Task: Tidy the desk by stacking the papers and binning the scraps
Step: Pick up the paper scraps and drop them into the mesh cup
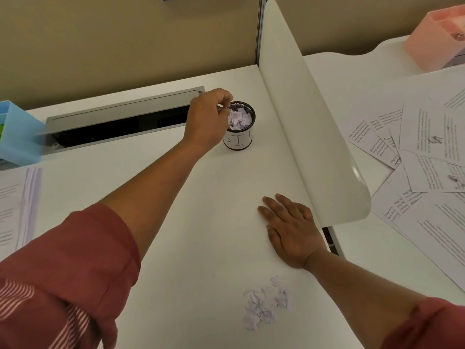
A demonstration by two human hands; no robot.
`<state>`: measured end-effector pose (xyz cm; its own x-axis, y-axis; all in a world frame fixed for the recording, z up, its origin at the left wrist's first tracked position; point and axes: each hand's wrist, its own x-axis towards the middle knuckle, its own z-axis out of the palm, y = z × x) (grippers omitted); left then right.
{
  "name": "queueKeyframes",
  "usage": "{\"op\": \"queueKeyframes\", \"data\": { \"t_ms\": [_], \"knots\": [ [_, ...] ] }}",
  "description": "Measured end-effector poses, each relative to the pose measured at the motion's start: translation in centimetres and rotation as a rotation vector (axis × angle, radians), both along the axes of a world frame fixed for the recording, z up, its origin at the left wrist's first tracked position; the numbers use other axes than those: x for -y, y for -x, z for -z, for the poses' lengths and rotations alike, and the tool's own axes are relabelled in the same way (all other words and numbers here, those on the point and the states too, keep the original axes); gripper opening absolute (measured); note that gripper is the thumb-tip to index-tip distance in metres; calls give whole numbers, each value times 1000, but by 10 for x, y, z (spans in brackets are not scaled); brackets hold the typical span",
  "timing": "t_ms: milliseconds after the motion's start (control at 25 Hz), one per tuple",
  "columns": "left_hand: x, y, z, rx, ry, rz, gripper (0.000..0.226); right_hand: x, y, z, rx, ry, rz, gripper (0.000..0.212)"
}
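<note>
Left hand (207,117) over bin (239,127) rim, grip curled together, contents indiscernible, scraps (266,302) on tabletop (201,210) well behind it, right hand (292,230) flat, fingers apart, papers (427,157) scattered beyond it

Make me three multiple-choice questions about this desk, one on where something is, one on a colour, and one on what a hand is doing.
1. Where is the loose pile of scraps?
A. On the desk near its front edge
B. Inside the blue box
C. On the printed papers

2. What colour is the box at the far left?
A. Green
B. Blue
C. Black

3. How is the right hand?
A. Gripping a sheet
B. Resting flat on the desk
C. Inside the bin

Answers: 1 A, the scraps lie on bare desk below the right hand. 2 B, its walls are light blue. 3 B, its fingers lie straight on the surface, while the left hand is at the bin.
</note>
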<state>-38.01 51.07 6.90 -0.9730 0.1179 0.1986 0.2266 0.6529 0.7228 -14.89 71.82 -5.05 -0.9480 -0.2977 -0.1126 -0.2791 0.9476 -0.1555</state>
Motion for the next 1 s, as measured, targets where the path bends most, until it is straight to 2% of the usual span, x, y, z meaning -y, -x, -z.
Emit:
{"op": "queueKeyframes", "data": {
  "t_ms": [120,240,440,640,1000],
  "knots": [
    [25,-35,27,-41,-51,-54,18,0,1,0,-3,-13,0,53],
    [57,-93,70,39,-17,-99,21,0,0,1,3,-13,-1,53],
    [113,-185,125,114,216,-139,27,1,0,0,27,0,7,54],
    [115,-270,127,180,545,-180,50,1,-2,-2,17,-7,3,56],
    [109,-285,121,292,645,-268,54,5,-4,-1,-78,102,1,51]
  ]
}}
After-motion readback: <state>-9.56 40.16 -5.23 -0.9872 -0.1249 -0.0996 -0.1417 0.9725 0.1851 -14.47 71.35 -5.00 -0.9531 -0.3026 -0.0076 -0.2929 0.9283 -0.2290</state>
